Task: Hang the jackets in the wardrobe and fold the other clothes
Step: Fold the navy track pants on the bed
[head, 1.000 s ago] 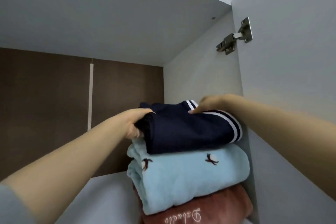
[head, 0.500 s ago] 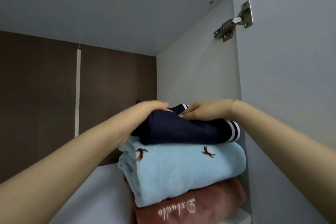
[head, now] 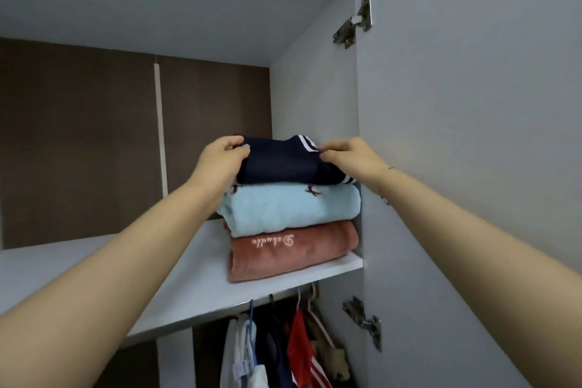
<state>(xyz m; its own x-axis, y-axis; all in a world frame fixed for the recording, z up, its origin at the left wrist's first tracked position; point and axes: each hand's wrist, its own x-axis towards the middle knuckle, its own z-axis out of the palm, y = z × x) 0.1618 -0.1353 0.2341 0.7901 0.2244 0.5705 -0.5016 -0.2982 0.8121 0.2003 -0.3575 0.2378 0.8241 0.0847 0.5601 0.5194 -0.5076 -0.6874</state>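
A folded navy garment with white stripes point(head: 283, 164) lies on top of a stack on the wardrobe's upper shelf point(head: 195, 290). Beneath it sit a folded light-blue fleece point(head: 289, 211) and a folded rust-pink fleece with white lettering point(head: 293, 252). My left hand point(head: 220, 157) grips the navy garment's left end, thumb on top. My right hand point(head: 349, 156) pinches its upper right edge by the stripes. Below the shelf hang several jackets point(head: 283, 350) on hangers.
The stack stands against the wardrobe's right side wall point(head: 315, 104). The open door point(head: 472, 135) with two metal hinges point(head: 354, 22) is at the right. The back panel point(head: 78, 142) is dark brown. Bare shelf stretches to the left of the stack.
The view has pulled back and tilted down, revealing the shelf edge and hanging jackets. Both hands have shifted from pressing the navy garment's top to holding its two ends.
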